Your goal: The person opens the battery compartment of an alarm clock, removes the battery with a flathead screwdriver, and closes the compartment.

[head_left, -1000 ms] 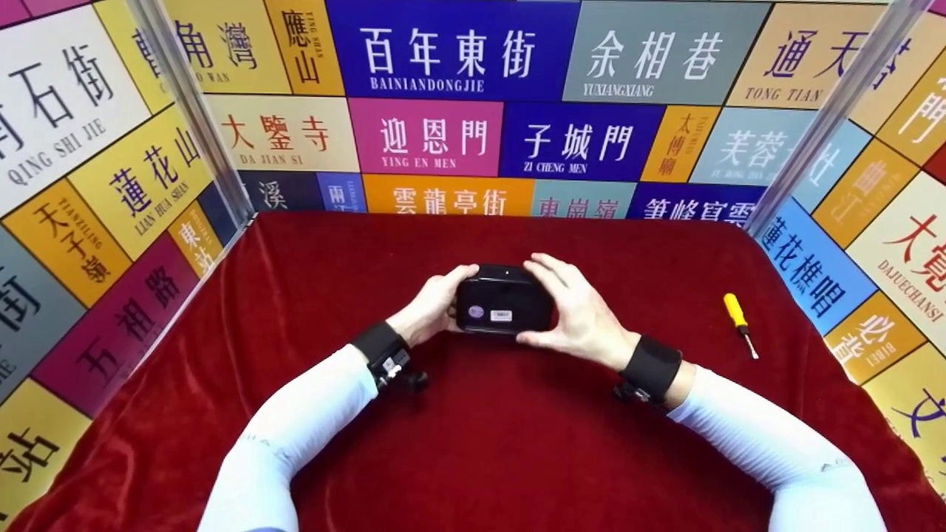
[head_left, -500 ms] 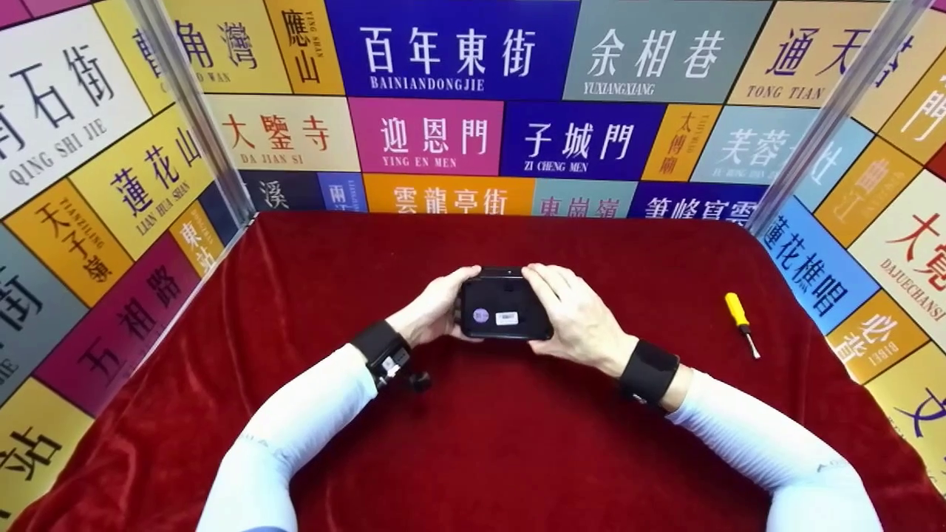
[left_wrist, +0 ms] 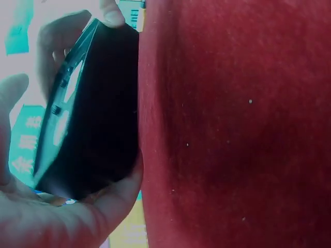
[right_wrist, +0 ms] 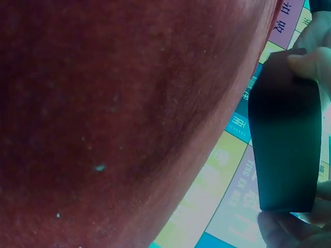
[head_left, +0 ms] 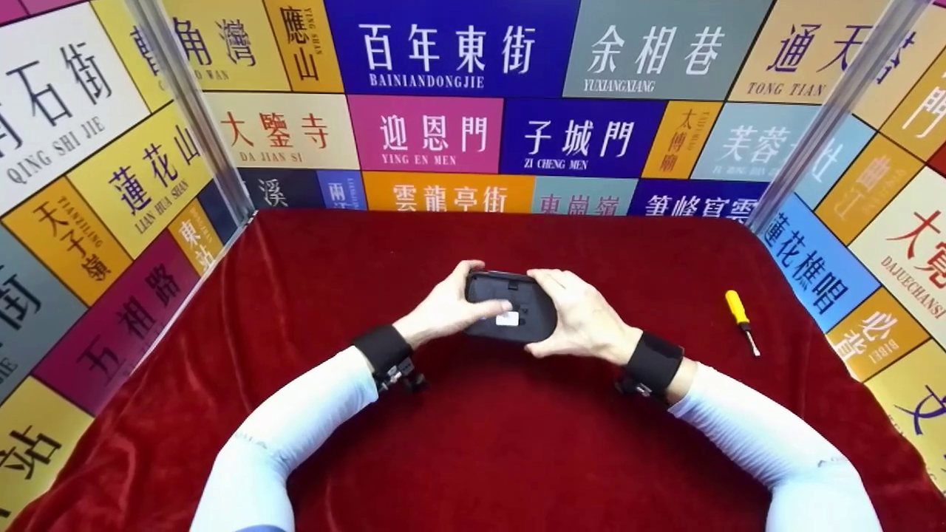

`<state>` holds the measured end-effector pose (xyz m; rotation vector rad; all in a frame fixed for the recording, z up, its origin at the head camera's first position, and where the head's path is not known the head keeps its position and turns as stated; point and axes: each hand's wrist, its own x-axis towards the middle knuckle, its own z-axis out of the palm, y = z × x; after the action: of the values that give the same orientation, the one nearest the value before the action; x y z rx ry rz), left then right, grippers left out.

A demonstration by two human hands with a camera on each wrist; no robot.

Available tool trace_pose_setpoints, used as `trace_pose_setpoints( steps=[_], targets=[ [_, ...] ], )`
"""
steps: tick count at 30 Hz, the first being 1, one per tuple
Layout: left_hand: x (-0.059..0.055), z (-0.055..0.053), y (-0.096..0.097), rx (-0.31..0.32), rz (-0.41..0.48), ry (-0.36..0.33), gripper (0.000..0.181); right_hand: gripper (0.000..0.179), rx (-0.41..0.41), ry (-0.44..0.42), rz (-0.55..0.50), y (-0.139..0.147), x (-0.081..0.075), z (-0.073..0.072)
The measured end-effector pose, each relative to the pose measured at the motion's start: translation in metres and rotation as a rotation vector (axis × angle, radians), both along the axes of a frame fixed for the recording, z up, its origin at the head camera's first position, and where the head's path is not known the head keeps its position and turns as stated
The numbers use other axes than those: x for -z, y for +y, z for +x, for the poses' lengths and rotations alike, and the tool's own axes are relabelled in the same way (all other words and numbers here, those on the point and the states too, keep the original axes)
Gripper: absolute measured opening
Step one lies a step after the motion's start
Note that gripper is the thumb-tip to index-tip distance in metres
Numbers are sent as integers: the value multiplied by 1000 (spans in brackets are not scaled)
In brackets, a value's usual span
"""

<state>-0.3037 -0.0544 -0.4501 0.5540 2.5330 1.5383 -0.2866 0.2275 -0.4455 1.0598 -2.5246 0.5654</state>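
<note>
A black box-shaped plastic device (head_left: 536, 314) is held up over the red cloth, between both hands. Its face toward the head camera bears a white label and small dark recesses. My left hand (head_left: 443, 307) grips the left end, its thumb reaching across that face near the label. On the right end, my right hand (head_left: 587, 314) holds with thumb below and fingers at the top edge. The left wrist view shows a broad dark side of the device (left_wrist: 106, 108), with fingers beneath it. In the right wrist view, fingertips touch both ends of the device (right_wrist: 287, 139).
A screwdriver (head_left: 739, 314) with a yellow handle lies on the red cloth (head_left: 488, 436) to the right. Walls covered in coloured street-name signs (head_left: 451, 59) enclose the back and sides, with clear corner posts (head_left: 828, 118).
My left thumb has come over the device's face, where a round purple sticker showed before. The device has tilted and its face looks less glossy. Both hands stay at its ends.
</note>
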Motion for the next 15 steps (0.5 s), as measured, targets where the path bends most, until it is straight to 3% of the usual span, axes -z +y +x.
trace_pose_setpoints(
  steps=[7, 15],
  targets=[
    [-5, 8, 3, 97, -193, 166, 123, 113, 13, -146, -14, 0, -5, -3],
    [-4, 11, 4, 121, -306, 225, 128, 105, -3, -282, -14, 3, -8, -9]
  ],
)
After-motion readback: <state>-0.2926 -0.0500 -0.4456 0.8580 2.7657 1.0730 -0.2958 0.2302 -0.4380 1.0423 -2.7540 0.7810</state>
